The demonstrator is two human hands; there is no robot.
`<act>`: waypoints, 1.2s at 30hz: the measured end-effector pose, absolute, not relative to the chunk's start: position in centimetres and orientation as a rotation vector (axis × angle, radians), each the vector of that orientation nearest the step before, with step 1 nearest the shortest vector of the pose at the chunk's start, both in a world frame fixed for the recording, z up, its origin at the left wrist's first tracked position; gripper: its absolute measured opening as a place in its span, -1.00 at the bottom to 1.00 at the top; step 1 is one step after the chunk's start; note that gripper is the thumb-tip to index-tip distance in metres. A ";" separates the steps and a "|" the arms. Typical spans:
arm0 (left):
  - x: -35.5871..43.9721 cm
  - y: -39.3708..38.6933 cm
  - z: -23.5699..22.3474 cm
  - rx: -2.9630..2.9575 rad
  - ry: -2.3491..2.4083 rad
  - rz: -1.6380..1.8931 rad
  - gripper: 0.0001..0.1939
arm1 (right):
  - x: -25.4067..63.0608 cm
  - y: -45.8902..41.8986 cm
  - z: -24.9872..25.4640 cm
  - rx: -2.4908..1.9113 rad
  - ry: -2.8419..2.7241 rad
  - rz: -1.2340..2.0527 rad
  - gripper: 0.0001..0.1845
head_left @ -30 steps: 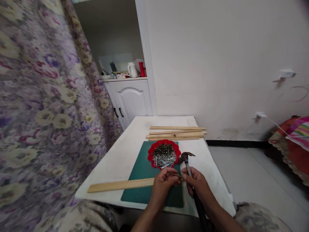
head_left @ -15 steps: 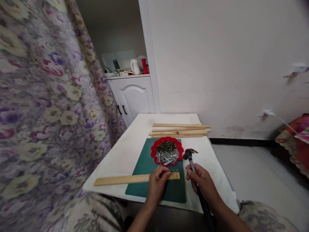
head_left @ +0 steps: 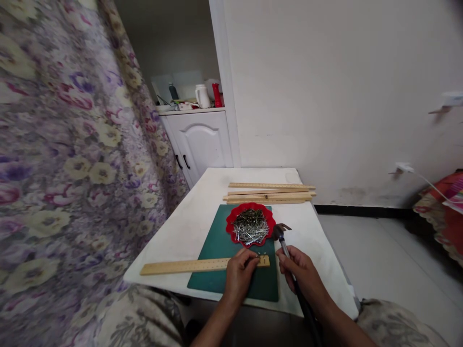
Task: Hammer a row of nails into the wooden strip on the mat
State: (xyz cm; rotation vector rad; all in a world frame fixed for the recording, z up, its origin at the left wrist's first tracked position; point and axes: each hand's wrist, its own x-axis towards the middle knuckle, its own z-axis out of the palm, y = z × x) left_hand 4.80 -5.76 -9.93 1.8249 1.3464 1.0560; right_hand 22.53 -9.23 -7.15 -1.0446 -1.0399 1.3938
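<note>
My left hand [head_left: 239, 272] is over the right part of a wooden strip [head_left: 177, 267], thumb and forefinger pinched at its surface on what looks like a nail, mostly hidden by the fingers. Several nails [head_left: 264, 258] stand up from the strip's right end, just beyond the fingertips. In my right hand [head_left: 303, 271] is a claw hammer [head_left: 285, 242], gripped by the handle with its head raised to the right of the strip. Beneath the strip's right part lies a green mat [head_left: 213, 250]. A red scalloped dish [head_left: 231, 233] full of nails sits on the mat's far side.
More wooden strips [head_left: 267, 196] lie across the far part of the white table [head_left: 181, 231]. To the left hangs a floral curtain [head_left: 90, 159]. A white cabinet [head_left: 204, 142] stands behind, and a wall [head_left: 325, 96] rises beyond the table.
My left hand has shifted slightly right along the strip, toward the standing nails. The hammer head has moved a little left, nearer the dish.
</note>
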 end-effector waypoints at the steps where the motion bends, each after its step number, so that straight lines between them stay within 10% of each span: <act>1: 4.8 -5.8 -10.0 1.832 1.344 1.059 -0.82 | 22.5 -9.2 -7.2 -1.043 -1.043 1.396 -0.69; 36: 4.9 -5.4 -11.3 1.929 1.380 1.020 -0.84 | 21.9 -11.3 -7.3 -1.023 -1.161 1.693 -0.67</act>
